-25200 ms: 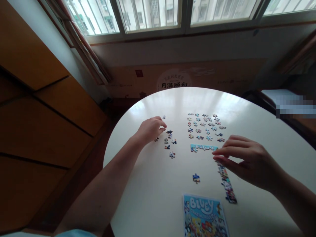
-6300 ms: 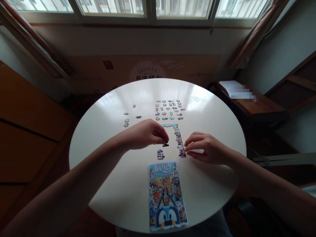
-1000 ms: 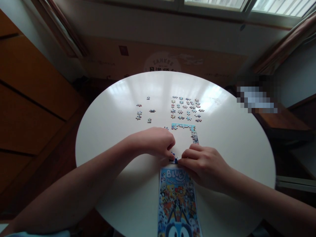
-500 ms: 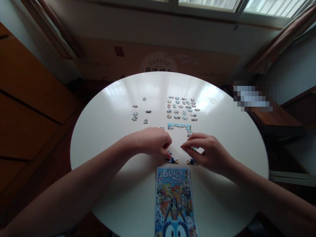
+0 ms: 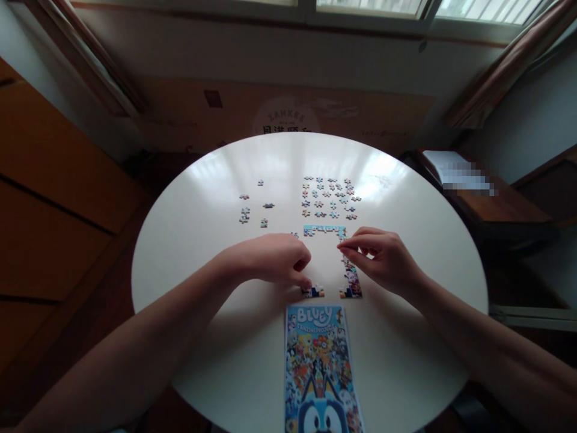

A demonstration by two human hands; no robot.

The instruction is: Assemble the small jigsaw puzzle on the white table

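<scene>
A partly joined jigsaw puzzle lies on the white table, with a blue top strip (image 5: 324, 229), a right-hand column (image 5: 351, 273) and a separate lower-left corner section (image 5: 314, 291). My left hand (image 5: 282, 260) is closed, its fingers curled and their tips down at the left end of that corner section; whatever is under them is hidden. Thumb and fingers of my right hand (image 5: 381, 255) are pinched together at the upper part of the right-hand column. Any piece between them is too small to make out. A loose puzzle piece (image 5: 294, 234) shows just beyond my left hand.
Several loose puzzle pieces (image 5: 326, 194) lie in rows beyond the top strip, and several more puzzle pieces (image 5: 244, 210) are scattered at the left. A printed Bluey picture sheet (image 5: 321, 361) lies nearest me on the round table (image 5: 189, 252). A wooden desk (image 5: 496, 204) stands at the right.
My right hand has moved away from me along the right-hand column, uncovering its lower part. My left hand stays at the lower-left section. The view has shifted slightly.
</scene>
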